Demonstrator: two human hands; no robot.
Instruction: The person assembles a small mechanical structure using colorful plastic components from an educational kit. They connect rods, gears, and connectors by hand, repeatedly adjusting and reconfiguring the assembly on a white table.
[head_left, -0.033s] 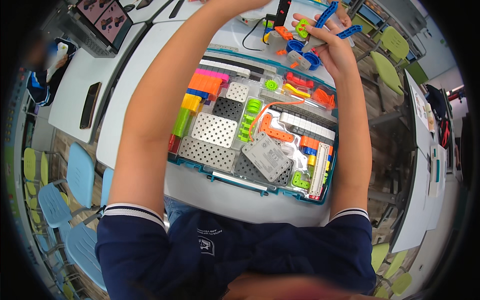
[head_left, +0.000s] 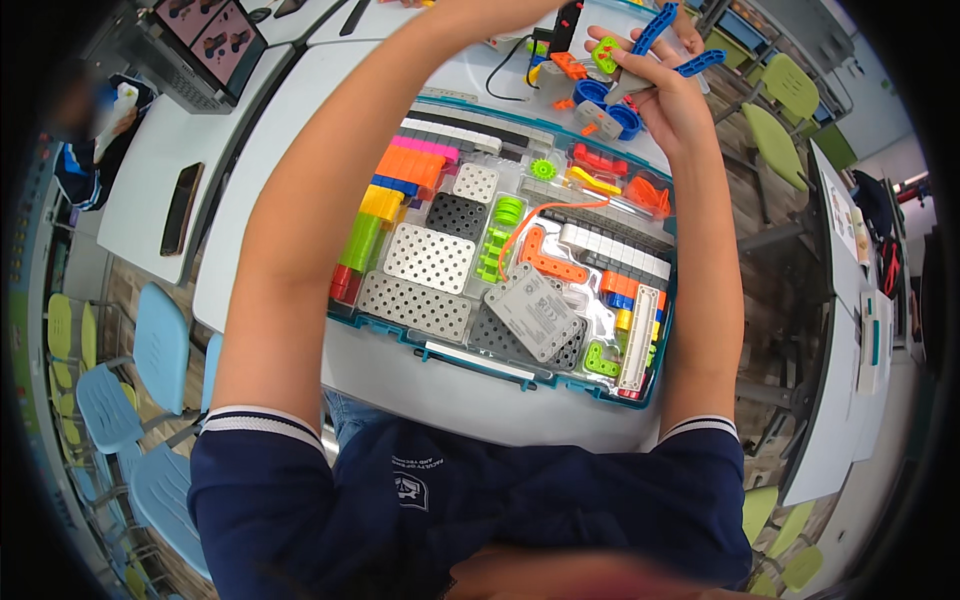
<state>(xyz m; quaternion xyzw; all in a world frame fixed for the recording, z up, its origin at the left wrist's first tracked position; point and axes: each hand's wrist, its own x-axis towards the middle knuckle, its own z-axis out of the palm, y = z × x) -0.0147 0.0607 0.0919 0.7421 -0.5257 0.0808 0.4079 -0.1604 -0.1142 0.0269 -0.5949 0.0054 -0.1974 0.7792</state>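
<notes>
At the top right, my right hand (head_left: pixel 678 105) is closed around a plier-like tool (head_left: pixel 698 64) with two blue handles and a grey tip. A lime-green connector piece (head_left: pixel 605 55) is at its fingertips. Just below and left of that hand stands a built model with blue wheels (head_left: pixel 622 122), orange pins and grey blocks. A dark upright beam (head_left: pixel 566 25) rises at the model's back. My left hand (head_left: pixel 525 6) reaches to the top edge beside this beam; its fingers are cut off by the frame.
Between my forearms lies an open teal-edged parts case (head_left: pixel 480 362) with coloured blocks, perforated plates, and a grey box (head_left: pixel 533 312) with an orange cord. A laptop (head_left: pixel 215 50) and phone (head_left: pixel 181 210) are on the left tables. Another person's hand (head_left: pixel 688 35) shows beyond mine.
My left forearm and hand have shifted slightly to the right along the top edge. My right hand and the tool in it have stayed almost still.
</notes>
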